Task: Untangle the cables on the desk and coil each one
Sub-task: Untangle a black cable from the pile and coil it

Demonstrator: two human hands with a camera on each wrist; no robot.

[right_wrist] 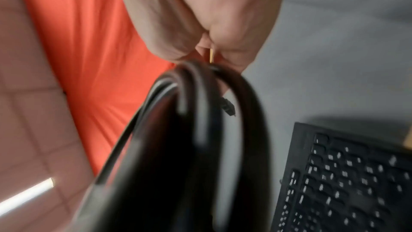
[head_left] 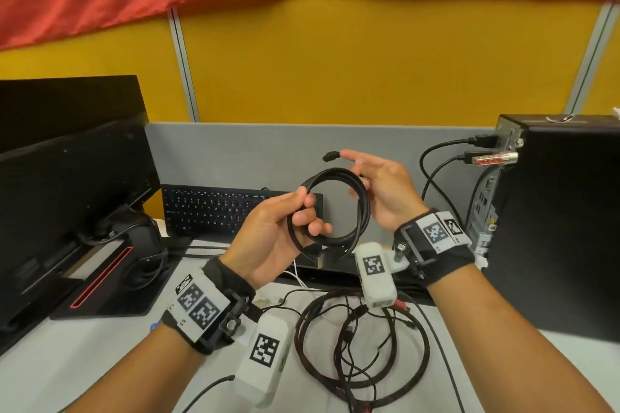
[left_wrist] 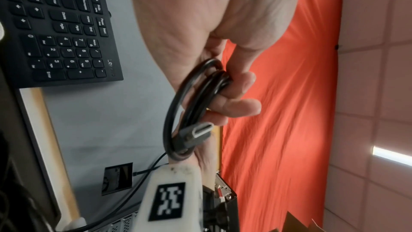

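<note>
A black cable [head_left: 330, 208] wound into a round coil hangs in the air between both hands, above the keyboard. My left hand [head_left: 303, 211] grips the coil's left side, fingers curled round the strands [left_wrist: 191, 105]. My right hand [head_left: 359, 183] holds the upper right of the coil between thumb and curled fingers, its forefinger stretched toward the cable's small free plug [head_left: 330, 156]. The other, flat metal plug [left_wrist: 198, 130] dangles at the coil's bottom. In the right wrist view the coil [right_wrist: 200, 130] is a close blur. A tangle of cables [head_left: 362, 345] lies on the desk below.
A black keyboard [head_left: 231, 211] sits behind the hands, monitors [head_left: 73, 191] stand at the left. A black computer tower [head_left: 563, 218] at the right has cables plugged into its back. A red-black braided cable [head_left: 416, 375] is part of the tangle.
</note>
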